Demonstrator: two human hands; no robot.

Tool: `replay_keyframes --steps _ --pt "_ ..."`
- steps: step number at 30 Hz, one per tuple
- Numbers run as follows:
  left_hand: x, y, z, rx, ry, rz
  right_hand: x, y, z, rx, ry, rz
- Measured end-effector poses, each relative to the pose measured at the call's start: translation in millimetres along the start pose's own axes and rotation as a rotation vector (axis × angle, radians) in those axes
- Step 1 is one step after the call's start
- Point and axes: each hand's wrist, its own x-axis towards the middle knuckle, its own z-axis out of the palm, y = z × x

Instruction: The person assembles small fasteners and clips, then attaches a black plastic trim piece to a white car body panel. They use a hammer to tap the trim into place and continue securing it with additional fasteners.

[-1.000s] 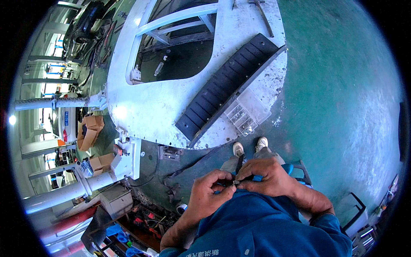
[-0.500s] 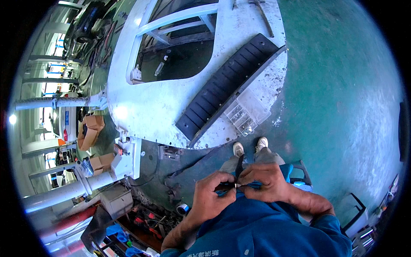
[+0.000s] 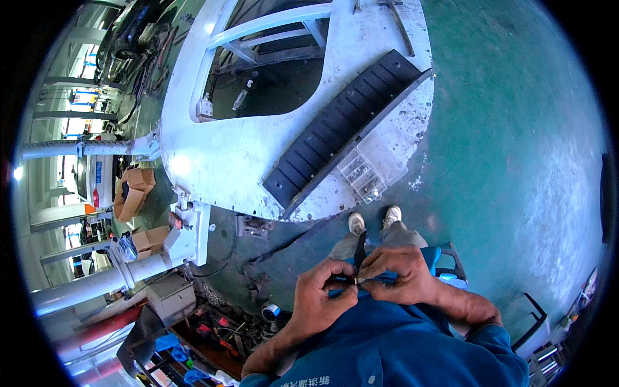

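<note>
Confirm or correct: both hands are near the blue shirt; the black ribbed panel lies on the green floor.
Not the green floor: in the head view, the black ribbed panel lies on the white platform. The left hand and right hand are near the blue shirt.

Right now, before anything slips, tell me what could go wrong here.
The small piece could slip and drop: the left hand and right hand have it only at their fingertips. The open clear case lies at the edge of the white table, so a knock might tip it off.
</note>
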Motion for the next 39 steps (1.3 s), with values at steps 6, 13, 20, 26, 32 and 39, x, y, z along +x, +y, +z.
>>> replay_keyframes --steps 6,13,20,26,32,39 --pt "-5.5 -5.5 4.9 -0.029 0.072 0.037 15.3 -19.3 5.0 0.084 0.066 -0.02" --pt "-7.7 -7.8 1.7 -0.037 0.004 0.019 10.5 -12.8 1.3 0.176 0.032 0.028" --pt "3.6 6.2 -0.7 0.048 -0.051 0.177 6.3 -5.0 0.7 0.816 0.052 0.477" --pt "4.3 9.9 -3.1 0.235 0.005 0.326 7.2 -7.9 0.6 0.915 0.021 0.586" --pt "2.7 -0.2 -4.1 0.332 0.065 0.389 10.4 -14.5 2.2 0.89 0.037 0.718" --pt "4.1 0.7 -2.8 0.568 0.113 0.584 13.0 -18.9 3.6 0.824 0.051 0.773"
